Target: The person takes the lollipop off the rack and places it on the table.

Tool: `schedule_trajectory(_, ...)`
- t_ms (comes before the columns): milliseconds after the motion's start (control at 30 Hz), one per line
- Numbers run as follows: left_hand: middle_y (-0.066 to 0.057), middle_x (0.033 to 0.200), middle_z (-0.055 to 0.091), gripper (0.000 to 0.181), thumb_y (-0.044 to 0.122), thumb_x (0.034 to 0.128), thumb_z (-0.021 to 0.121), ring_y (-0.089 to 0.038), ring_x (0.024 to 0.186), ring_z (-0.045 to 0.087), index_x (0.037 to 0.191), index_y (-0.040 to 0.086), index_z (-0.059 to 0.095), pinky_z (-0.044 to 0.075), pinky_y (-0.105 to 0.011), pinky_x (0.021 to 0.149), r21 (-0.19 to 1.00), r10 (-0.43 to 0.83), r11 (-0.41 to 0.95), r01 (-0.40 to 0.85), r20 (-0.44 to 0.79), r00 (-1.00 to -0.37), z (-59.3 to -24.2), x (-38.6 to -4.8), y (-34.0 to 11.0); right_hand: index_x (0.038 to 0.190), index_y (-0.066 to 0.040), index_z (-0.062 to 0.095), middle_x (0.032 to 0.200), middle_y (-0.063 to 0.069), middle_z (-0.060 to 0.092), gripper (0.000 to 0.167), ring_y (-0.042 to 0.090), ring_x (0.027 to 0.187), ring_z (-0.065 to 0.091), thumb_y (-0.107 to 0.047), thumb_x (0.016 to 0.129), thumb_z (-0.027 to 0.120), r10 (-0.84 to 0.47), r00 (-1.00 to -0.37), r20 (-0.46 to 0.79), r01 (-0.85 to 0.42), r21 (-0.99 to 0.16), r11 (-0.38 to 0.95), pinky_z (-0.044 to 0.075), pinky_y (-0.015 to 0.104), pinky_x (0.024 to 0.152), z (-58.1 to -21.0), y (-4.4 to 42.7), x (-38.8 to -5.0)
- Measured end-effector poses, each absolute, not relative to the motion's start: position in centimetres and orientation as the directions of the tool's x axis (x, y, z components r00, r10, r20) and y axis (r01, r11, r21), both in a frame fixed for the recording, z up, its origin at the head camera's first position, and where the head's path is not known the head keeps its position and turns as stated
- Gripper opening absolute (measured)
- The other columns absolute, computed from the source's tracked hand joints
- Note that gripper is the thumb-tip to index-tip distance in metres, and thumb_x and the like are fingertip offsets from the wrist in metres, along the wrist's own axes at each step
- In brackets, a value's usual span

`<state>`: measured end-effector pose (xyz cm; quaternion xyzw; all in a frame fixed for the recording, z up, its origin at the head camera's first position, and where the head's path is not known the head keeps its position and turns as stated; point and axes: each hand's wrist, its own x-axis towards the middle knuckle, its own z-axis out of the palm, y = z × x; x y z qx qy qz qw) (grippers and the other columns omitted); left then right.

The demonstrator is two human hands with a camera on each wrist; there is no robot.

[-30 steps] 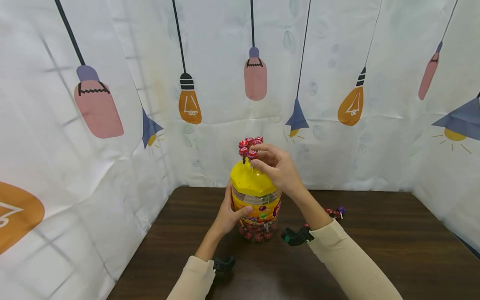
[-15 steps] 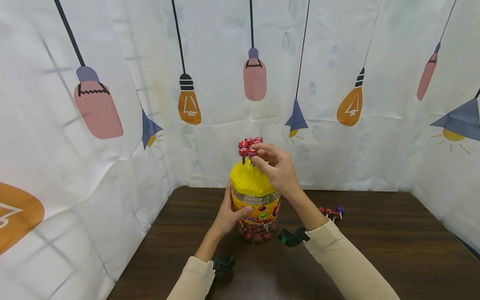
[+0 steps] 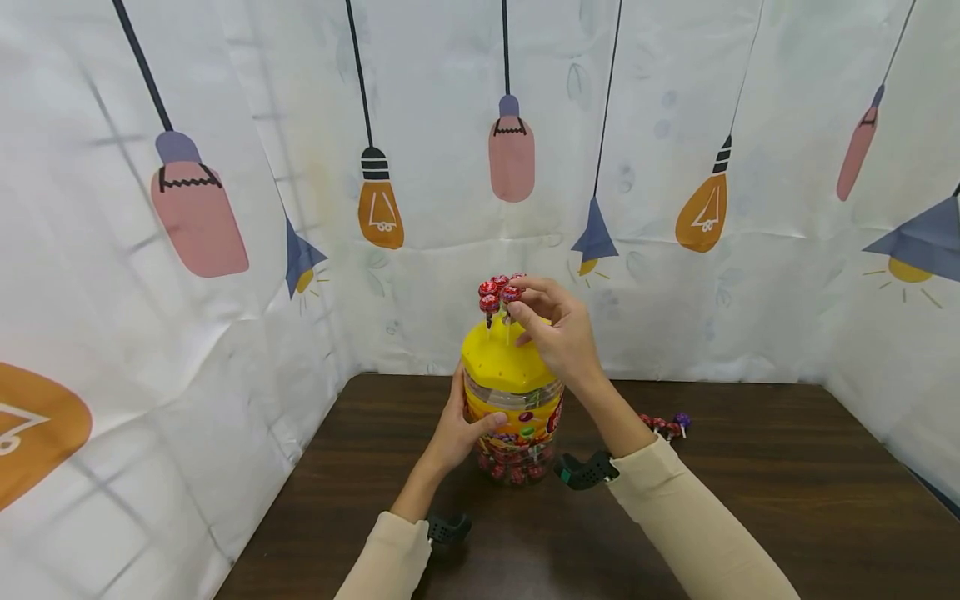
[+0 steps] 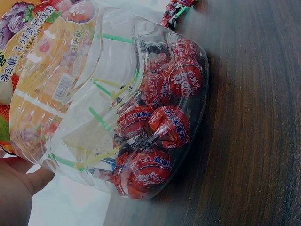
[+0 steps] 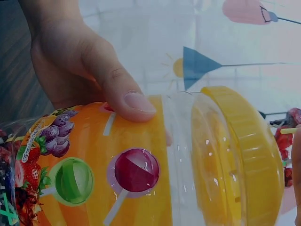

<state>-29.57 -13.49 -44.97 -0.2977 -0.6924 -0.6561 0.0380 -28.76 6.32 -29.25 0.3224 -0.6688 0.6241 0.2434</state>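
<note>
- Since the earlier frame, the right hand (image 3: 562,333) and the lollipop (image 3: 511,294) it pinches have shifted slightly up and right.
- That lollipop is clamped between thumb and fingers above the yellow lid (image 3: 497,364); how its stick (image 3: 507,335) meets the lid, I cannot tell.
- Left hand (image 3: 453,432) wraps the upright candy jar (image 3: 517,417), mid-table.
- Likely risk: a sideways tug could knock the standing lollipops (image 3: 489,303), or tip the jar if the left hand slackens.
- Curtain (image 3: 442,292) backs the table's (image 3: 750,517) far edge; the left edge is closer than the right; most room lies right and near, with loose lollipops (image 3: 672,429) far right.

Lamp-print cloth (image 3: 787,317) behind dark table (image 3: 795,483)
</note>
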Motion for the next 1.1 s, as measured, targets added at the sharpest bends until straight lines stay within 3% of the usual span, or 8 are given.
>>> schedule_trajectory(667, -0.002, 0.151, 0.044, 0.1, 0.031, 0.0954, 0.074, -0.023, 0.131, 0.054, 0.162, 0.043, 0.0, 0.048, -0.04, 0.11, 0.874, 0.372, -0.042, 0.483, 0.463, -0.805, -45.0, -29.6, -13.5, 0.128, -0.001, 0.063, 0.101, 0.021, 0.07, 0.029, 0.014, 0.07, 0.066, -0.005, 0.099, 0.065, -0.104, -0.696, 0.71, -0.717, -0.696, 0.051, 0.058, 0.029, 0.054, -30.6, 9.1, -28.2)
schedule_trajectory(900, -0.001, 0.15, 0.044, 0.101, 0.031, 0.0947, 0.075, -0.023, 0.131, 0.054, 0.162, 0.043, 0.0, 0.048, -0.039, 0.11, 0.87, 0.37, -0.045, 0.491, 0.471, -0.801, -45.1, -29.6, -13.5, 0.127, 0.0, 0.063, 0.099, 0.0, 0.07, 0.028, 0.013, 0.073, 0.065, -0.004, 0.1, 0.064, -0.088, -0.72, 0.688, -0.691, -0.723, -0.007, 0.061, 0.032, 0.056, -31.4, 10.3, -27.9)
schedule_trajectory(1100, -0.004, 0.15, 0.044, 0.1, 0.027, 0.0958, 0.074, -0.021, 0.131, 0.054, 0.163, 0.042, 0.0, 0.049, -0.037, 0.109, 0.865, 0.375, -0.057, 0.498, 0.481, -0.792, -45.1, -29.6, -13.4, 0.128, 0.002, 0.062, 0.1, 0.003, 0.071, 0.029, 0.014, 0.074, 0.066, -0.003, 0.1, 0.063, -0.081, -0.736, 0.672, -0.674, -0.739, -0.004, 0.061, 0.03, 0.056, -31.9, 11.7, -27.6)
